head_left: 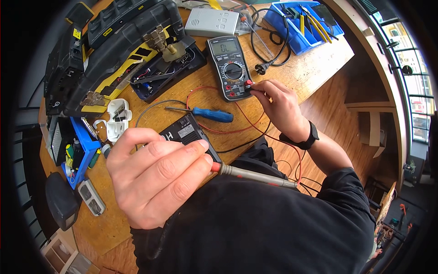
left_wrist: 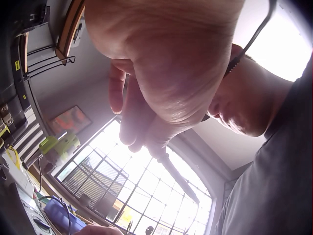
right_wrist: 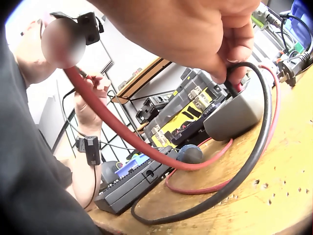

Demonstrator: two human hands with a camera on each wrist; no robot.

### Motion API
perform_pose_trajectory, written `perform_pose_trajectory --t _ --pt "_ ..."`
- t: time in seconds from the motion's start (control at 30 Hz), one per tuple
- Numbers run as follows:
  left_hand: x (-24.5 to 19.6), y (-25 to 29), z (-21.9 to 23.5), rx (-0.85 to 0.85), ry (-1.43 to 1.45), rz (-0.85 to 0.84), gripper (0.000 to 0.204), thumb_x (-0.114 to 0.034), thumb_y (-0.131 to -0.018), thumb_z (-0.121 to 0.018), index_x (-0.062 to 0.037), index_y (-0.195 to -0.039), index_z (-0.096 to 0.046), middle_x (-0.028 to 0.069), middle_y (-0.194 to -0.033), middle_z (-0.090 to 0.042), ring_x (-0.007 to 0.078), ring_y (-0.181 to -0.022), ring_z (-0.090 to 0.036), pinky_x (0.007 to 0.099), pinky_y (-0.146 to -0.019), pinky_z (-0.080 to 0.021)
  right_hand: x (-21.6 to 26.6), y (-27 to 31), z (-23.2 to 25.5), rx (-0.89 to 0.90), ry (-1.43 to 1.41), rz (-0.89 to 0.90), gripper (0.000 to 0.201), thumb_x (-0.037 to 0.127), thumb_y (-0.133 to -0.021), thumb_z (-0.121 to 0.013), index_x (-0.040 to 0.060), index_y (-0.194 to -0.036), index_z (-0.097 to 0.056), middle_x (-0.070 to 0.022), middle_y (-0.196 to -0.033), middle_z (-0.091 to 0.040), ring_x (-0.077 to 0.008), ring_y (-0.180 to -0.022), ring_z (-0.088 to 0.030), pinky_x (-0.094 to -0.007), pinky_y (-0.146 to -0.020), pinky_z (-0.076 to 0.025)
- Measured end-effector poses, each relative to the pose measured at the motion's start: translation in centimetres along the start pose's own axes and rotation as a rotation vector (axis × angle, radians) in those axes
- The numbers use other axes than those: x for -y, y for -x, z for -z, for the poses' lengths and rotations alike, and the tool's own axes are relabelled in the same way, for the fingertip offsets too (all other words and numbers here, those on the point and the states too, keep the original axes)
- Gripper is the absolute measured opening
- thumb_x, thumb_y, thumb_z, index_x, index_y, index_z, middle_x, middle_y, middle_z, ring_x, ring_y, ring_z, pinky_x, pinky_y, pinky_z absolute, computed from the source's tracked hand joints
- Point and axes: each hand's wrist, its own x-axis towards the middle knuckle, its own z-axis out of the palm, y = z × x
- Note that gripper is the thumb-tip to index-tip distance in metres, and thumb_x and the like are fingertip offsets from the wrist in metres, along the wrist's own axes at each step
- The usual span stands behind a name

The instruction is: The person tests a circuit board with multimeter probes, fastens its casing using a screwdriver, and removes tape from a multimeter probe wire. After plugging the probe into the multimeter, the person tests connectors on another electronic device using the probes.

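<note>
In the head view the left hand pinches the red end of a grey test probe, raised in front of a black device. The right hand pinches a plug at the lower right of a multimeter whose display reads OL. In the right wrist view the right hand holds the plug end of a black cable; a red cable loops nearby. The left wrist view shows the left hand with the probe extending from its fingertips.
A blue screwdriver lies between device and multimeter. An open black toolbox stands left. Behind are a grey box, a mains plug and a blue bin with pliers. Another blue bin sits at the left.
</note>
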Motion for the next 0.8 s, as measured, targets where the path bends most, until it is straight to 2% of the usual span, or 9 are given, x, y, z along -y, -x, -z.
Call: perform_pose_trajectory --t 0.07,0.17,0.3,0.37,0.47,0.8 --pt "0.52 0.0 -0.06 -0.017 -0.016 -0.076 0.025 -0.015 -0.08 -0.091 -0.0023 -0.098 -0.078 0.0081 -0.094 -0.079 0.0142 -0.074 -0.072 0.0284 -0.065 -0.046 -0.22 0.06 -0.21 -0.023 0.015 0.051 0.012 0.004 -0.094 -0.081 0.0016 -0.105 -0.076 -0.0132 -0.094 -0.076 -0.0301 -0.079 -0.074 -0.0373 -0.07 -0.058" --pt "0.64 0.12 -0.21 -0.027 -0.018 -0.085 0.025 -0.015 -0.08 -0.091 -0.0022 -0.098 -0.078 0.0082 -0.094 -0.079 0.014 -0.074 -0.072 0.0284 -0.065 -0.046 -0.11 0.08 -0.3 -0.005 0.043 0.052 0.011 0.002 -0.094 -0.08 0.0015 -0.105 -0.077 -0.0136 -0.094 -0.076 -0.0321 -0.084 -0.075 -0.0392 -0.074 -0.058" --pt "0.54 0.06 -0.07 -0.024 -0.01 -0.08 0.025 -0.014 -0.08 -0.091 -0.0021 -0.098 -0.079 0.0083 -0.093 -0.079 0.0141 -0.073 -0.072 0.0283 -0.065 -0.046 0.06 0.07 -0.38 0.002 0.032 0.082 0.01 0.002 -0.094 -0.079 0.0013 -0.104 -0.077 -0.0135 -0.094 -0.076 -0.0316 -0.085 -0.075 -0.0389 -0.074 -0.058" --pt "0.07 0.07 0.09 0.005 0.01 -0.016 0.024 -0.011 -0.08 -0.091 -0.0028 -0.099 -0.078 0.0107 -0.094 -0.08 0.0198 -0.073 -0.073 0.0327 -0.066 -0.048 -0.07 0.23 -0.64 -0.02 0.041 0.072 0.011 0.0 -0.094 -0.078 0.0007 -0.105 -0.076 -0.0133 -0.095 -0.075 -0.0315 -0.086 -0.074 -0.039 -0.074 -0.058" --pt "-0.03 -0.04 0.03 0.01 0.005 -0.006 0.023 -0.011 -0.08 -0.09 -0.003 -0.098 -0.078 0.0103 -0.094 -0.08 0.0198 -0.073 -0.073 0.0326 -0.066 -0.048 -0.09 0.13 -0.44 -0.007 0.058 0.147 0.012 -0.002 -0.093 -0.077 0.0002 -0.105 -0.074 -0.0132 -0.098 -0.075 -0.0312 -0.089 -0.074 -0.039 -0.076 -0.058" --pt "0.03 0.11 0.06 -0.005 0.002 -0.014 0.023 -0.011 -0.08 -0.09 -0.0031 -0.098 -0.078 0.011 -0.092 -0.08 0.0201 -0.073 -0.073 0.0331 -0.066 -0.048 -0.23 0.41 -0.63 0.004 0.087 0.148 0.012 -0.003 -0.093 -0.076 0.0001 -0.104 -0.073 -0.0123 -0.101 -0.076 -0.0308 -0.09 -0.074 -0.039 -0.077 -0.06"
